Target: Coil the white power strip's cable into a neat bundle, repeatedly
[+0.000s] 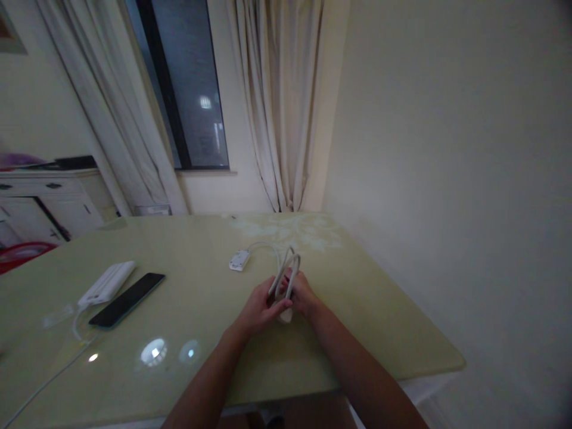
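Observation:
A white cable [292,260], gathered into several upright loops, is between my two hands over the table. My left hand [260,307] is closed on the left side of the loops, its thumb laid across their lower part. From the right, my right hand [301,292] grips the same cable, with its fingers partly hidden behind the loops. A white end piece [285,316] hangs below my hands; its exact kind is unclear. One thin length of the cable runs left to a small white box [239,260] with dark marks, lying on the tabletop.
Left on the glossy pale green table [192,244] lie a white power bank [107,283] and a black phone [127,301]. Another white cable [49,381] trails to the front left edge. A wall [424,179] borders the right side; curtains [281,107] hang behind.

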A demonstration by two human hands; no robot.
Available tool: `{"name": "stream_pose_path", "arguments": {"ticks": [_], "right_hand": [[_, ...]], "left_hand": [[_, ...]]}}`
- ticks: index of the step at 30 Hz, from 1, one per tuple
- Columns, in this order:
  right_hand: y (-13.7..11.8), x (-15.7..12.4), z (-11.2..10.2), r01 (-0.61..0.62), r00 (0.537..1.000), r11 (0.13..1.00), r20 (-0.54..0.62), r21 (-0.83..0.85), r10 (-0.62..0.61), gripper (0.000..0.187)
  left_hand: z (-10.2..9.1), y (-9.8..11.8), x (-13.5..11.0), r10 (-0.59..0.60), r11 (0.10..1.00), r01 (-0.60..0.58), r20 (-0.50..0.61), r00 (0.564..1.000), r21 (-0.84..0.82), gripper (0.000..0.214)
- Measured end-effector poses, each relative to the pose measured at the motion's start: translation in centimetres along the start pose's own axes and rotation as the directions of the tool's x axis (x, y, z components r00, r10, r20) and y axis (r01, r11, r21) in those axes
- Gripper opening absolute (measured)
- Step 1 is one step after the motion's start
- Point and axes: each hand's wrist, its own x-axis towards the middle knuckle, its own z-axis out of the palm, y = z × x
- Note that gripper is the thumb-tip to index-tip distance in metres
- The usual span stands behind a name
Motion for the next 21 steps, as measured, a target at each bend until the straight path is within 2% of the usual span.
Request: {"name": "stream_pose_path", "arguments": {"ticks": [3,5,7,10,12,15,21], "right_hand": [[-0.1,-0.2,0.0,-0.066,0.994,0.997,-0.081,0.033,0.069,0.031],[-0.2,-0.2,0.1,-0.104,0.991,0.993,-0.08,0.053,0.108,0.029],[-0.1,-0.1,0.1,-0.137,0.987,0.987,-0.071,0.083,0.143,0.027],[-0.1,0.0,0.2,-0.168,0.983,0.98,-0.059,0.108,0.175,0.028],[-0.1,0.0,0.1,-0.183,0.981,0.976,-0.044,0.115,0.189,0.029],[-0.3,-0.1,0.0,-0.189,0.98,0.974,-0.031,0.121,0.194,0.027],[-0.7,0.0,-0.1,-0.158,0.985,0.981,-0.051,0.111,0.165,0.029]], "left_hand": [[0.2,0.4,0.4,0.084,0.994,-0.085,0.025,0.996,0.07,0.023],[0.4,0.3,0.4,0.108,0.991,-0.11,0.026,0.994,0.076,0.018],[0.6,0.0,0.4,0.073,0.996,-0.074,0.024,0.997,0.055,0.019],[0.8,-0.6,0.3,-0.076,0.997,0.076,0.008,0.997,-0.031,0.03],[0.8,-0.8,0.3,-0.125,0.988,0.123,-0.013,0.992,-0.092,0.036],[0.8,-1.0,0.5,-0.13,0.987,0.125,-0.046,0.99,-0.103,0.036],[0.6,-1.9,0.6,-0.098,0.993,0.109,-0.212,0.972,0.043,0.03]]}}
